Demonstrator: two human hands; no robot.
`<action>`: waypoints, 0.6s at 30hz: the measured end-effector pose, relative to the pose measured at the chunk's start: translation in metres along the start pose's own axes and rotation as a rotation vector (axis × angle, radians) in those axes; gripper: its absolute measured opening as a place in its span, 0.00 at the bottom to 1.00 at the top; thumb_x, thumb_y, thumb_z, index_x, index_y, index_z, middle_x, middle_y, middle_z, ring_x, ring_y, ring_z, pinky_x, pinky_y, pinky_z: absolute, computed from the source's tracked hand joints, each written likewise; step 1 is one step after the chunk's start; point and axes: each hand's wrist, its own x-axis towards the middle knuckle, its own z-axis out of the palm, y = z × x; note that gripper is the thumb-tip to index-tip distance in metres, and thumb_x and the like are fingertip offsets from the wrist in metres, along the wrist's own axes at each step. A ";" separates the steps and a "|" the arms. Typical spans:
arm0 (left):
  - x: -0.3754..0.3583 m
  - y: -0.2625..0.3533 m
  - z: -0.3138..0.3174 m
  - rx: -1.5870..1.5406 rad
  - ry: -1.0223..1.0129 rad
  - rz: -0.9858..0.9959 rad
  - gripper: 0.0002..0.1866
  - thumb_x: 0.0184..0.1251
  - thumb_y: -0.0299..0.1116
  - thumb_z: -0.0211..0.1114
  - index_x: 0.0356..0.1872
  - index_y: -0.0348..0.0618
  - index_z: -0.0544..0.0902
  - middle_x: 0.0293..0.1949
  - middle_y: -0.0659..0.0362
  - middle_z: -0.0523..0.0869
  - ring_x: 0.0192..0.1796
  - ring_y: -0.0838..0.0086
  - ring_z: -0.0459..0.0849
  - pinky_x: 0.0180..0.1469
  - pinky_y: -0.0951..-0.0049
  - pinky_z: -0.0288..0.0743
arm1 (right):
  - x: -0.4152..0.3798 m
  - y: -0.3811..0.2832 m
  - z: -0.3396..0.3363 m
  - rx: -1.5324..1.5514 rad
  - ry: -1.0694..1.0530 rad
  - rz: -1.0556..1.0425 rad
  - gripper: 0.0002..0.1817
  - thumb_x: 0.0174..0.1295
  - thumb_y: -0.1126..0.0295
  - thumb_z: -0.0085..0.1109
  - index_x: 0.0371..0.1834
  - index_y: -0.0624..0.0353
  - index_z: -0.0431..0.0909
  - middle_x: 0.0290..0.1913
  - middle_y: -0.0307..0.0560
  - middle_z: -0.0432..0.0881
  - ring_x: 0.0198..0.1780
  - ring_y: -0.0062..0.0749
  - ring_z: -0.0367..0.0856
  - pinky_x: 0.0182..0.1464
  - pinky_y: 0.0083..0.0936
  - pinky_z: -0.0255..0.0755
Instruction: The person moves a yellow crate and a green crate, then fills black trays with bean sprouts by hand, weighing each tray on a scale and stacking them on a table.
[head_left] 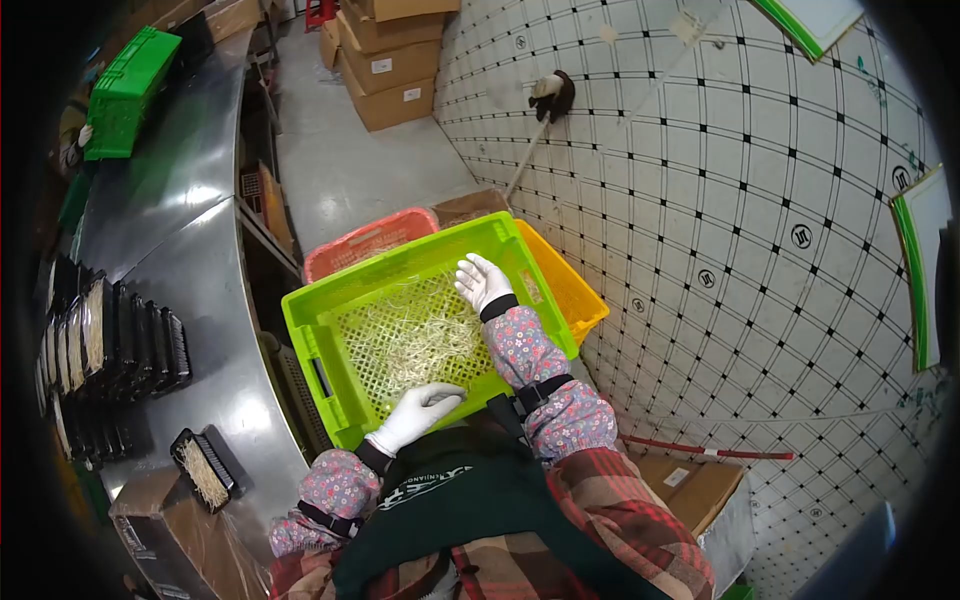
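Fingers (466,270) of the right hand (484,284) are loosely spread and hold nothing that I can see; those of the left hand (412,420) are bent, and I cannot tell if they pinch anything. Pale strands (432,342) lie in the green crate (395,264), at the centre of the frame. They seem light, soft and fragile, maybe slippery, so a loose bunch is best held gently. The left hand's inside is hidden; black trays (150,350) at the left fade into darkness.

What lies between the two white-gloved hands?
In the head view, loose pale strands lie in the lime-green crate, showing between the left hand and the right hand.
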 end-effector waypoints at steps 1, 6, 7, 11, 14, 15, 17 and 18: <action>0.010 0.007 0.018 -0.032 -0.100 -0.067 0.16 0.68 0.34 0.62 0.51 0.36 0.80 0.46 0.57 0.85 0.49 0.75 0.81 0.56 0.76 0.72 | -0.003 -0.014 -0.015 0.019 0.012 -0.019 0.14 0.67 0.62 0.51 0.52 0.52 0.73 0.40 0.43 0.82 0.35 0.33 0.81 0.37 0.35 0.78; 0.079 0.011 0.136 -0.133 -0.262 -0.145 0.18 0.68 0.38 0.62 0.53 0.39 0.79 0.45 0.59 0.85 0.46 0.78 0.82 0.50 0.78 0.76 | -0.011 -0.077 -0.095 -0.078 0.200 -0.134 0.15 0.65 0.63 0.53 0.53 0.53 0.73 0.37 0.42 0.82 0.33 0.31 0.81 0.34 0.34 0.77; 0.087 0.018 0.150 -0.125 -0.264 -0.152 0.18 0.68 0.38 0.62 0.53 0.39 0.79 0.45 0.59 0.85 0.46 0.78 0.82 0.50 0.78 0.76 | -0.011 -0.088 -0.106 -0.068 0.202 -0.133 0.15 0.65 0.63 0.53 0.53 0.53 0.73 0.37 0.42 0.82 0.33 0.31 0.81 0.34 0.34 0.77; 0.115 0.026 0.198 -0.403 -0.314 -0.494 0.09 0.69 0.35 0.61 0.44 0.44 0.81 0.39 0.63 0.85 0.41 0.79 0.82 0.43 0.75 0.78 | -0.005 -0.130 -0.159 0.026 0.243 -0.165 0.16 0.66 0.63 0.51 0.55 0.53 0.73 0.39 0.42 0.82 0.33 0.32 0.81 0.37 0.34 0.79; 0.127 0.019 0.220 -0.471 -0.222 -0.410 0.08 0.67 0.34 0.62 0.41 0.42 0.81 0.36 0.63 0.85 0.35 0.80 0.84 0.41 0.78 0.79 | -0.001 -0.148 -0.197 0.289 0.282 -0.182 0.13 0.65 0.63 0.51 0.51 0.51 0.75 0.43 0.40 0.81 0.39 0.32 0.80 0.43 0.36 0.78; 0.129 0.016 0.225 -0.468 -0.219 -0.417 0.08 0.67 0.34 0.62 0.41 0.42 0.81 0.36 0.63 0.85 0.35 0.80 0.84 0.41 0.78 0.79 | -0.001 -0.150 -0.205 0.294 0.284 -0.177 0.13 0.65 0.63 0.51 0.51 0.51 0.75 0.43 0.40 0.81 0.39 0.32 0.80 0.43 0.36 0.78; 0.132 0.024 0.234 -0.470 -0.161 -0.380 0.07 0.66 0.32 0.64 0.40 0.41 0.80 0.35 0.63 0.85 0.35 0.81 0.83 0.41 0.78 0.79 | 0.000 -0.153 -0.214 0.330 0.312 -0.140 0.13 0.65 0.63 0.51 0.51 0.50 0.75 0.44 0.39 0.81 0.40 0.32 0.79 0.45 0.36 0.77; 0.132 0.028 0.239 -0.468 -0.128 -0.376 0.08 0.63 0.32 0.67 0.39 0.40 0.81 0.34 0.64 0.85 0.34 0.83 0.83 0.38 0.82 0.77 | 0.000 -0.152 -0.216 0.316 0.281 -0.138 0.12 0.66 0.63 0.51 0.51 0.50 0.75 0.42 0.40 0.82 0.37 0.31 0.80 0.41 0.35 0.78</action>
